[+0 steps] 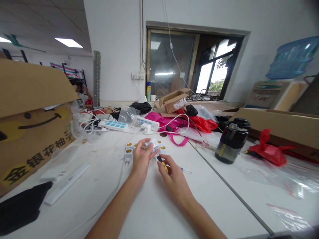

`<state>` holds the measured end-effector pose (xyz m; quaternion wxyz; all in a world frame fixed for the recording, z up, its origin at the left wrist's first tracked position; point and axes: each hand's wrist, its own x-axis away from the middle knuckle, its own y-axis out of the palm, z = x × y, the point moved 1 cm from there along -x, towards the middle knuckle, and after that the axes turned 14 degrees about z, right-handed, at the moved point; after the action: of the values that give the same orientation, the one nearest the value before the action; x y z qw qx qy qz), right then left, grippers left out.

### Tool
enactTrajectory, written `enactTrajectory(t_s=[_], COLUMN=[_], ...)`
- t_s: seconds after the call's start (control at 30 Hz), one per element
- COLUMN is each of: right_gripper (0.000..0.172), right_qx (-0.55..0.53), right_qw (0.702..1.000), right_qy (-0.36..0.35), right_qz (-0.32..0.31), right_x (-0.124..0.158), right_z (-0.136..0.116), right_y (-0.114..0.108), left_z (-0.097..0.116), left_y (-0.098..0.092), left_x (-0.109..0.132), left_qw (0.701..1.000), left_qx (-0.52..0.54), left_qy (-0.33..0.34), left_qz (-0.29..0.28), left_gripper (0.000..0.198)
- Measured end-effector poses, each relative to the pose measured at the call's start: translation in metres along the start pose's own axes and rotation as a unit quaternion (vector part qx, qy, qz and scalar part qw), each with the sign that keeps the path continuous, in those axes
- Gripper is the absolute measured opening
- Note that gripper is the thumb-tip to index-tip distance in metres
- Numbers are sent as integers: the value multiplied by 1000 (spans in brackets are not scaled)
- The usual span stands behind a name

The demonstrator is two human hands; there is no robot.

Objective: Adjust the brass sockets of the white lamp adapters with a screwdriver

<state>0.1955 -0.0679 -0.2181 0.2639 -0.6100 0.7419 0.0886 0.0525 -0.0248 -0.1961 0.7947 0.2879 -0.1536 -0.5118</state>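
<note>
My left hand (141, 158) grips a small white plug-like part (152, 144) just above the white table (154, 205). My right hand (174, 177) is closed round a small screwdriver with a black and yellow handle (162, 162), whose tip points up at the white part. Right behind the hands lie several white socket adapters with brass-coloured holes (129, 152). Both forearms reach in from the bottom edge.
A large cardboard box (30, 122) stands at the left, with white strips (66, 182) and a black item (20, 209) in front of it. Power strips (117, 124), cables, pink and red bags (204, 124) and a black jar (231, 141) crowd the back and right.
</note>
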Motion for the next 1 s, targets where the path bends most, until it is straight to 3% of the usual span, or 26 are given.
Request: enactTrajectory(t_s=[0.27,0.67,0.8,1.0], right_gripper=[35,25,26,18], right_qx=[37,60,51,37], right_qw=[993,962,944,933], right_qy=[-116,-241,-292,-317], right_qz=[8,115,146,167], right_x=[-4,2,-4,-14], right_z=[6,7,11,13], right_y=[-6,-14,-10,-1], left_z=[0,0,5,3], left_y=[-6,5,12,8], left_x=[-6,2,5,1], left_qw=[1000,993,987,980], left_qx=[5,51,43,23], left_qy=[-20,-106,-153,-195], left_qz=[11,-5,11,39], left_gripper=[57,35,16,13])
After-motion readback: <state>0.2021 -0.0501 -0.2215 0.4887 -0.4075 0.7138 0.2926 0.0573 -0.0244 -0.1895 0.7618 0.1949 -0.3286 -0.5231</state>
